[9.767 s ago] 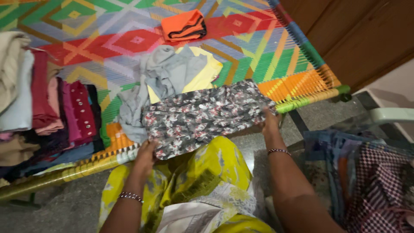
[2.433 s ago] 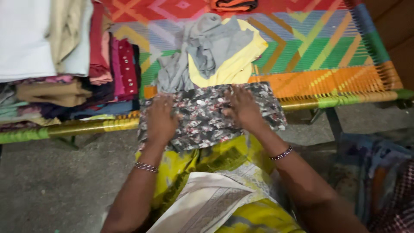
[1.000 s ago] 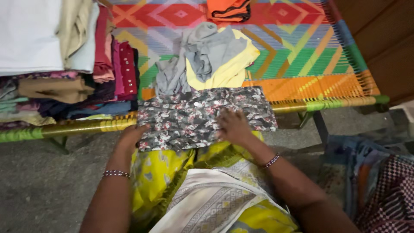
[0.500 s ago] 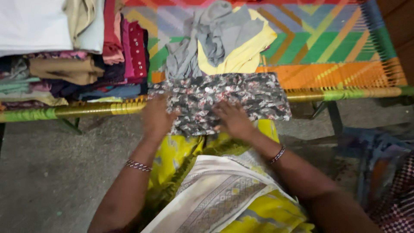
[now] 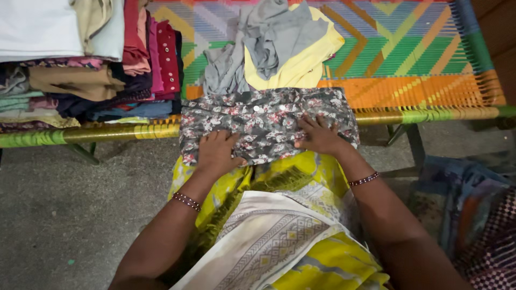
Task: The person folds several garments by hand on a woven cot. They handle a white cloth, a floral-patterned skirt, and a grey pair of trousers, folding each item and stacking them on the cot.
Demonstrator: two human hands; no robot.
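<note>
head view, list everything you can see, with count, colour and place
floral garment: one, grey with pink and white flowers, folded flat on the cot's near edge
grey garment: one, crumpled, behind the floral one
yellow garment: one, under the grey one
stack of folded clothes: one pile, white, beige, maroon, pink, dark blue, left on the cot
woven cot: one, multicolour zigzag weave, across the top
cloth heap: one, blue and checked, right on the floor
floor: grey stone
left hand: flat on the floral garment, beaded bracelet
right hand: flat on it too, bracelet
</note>
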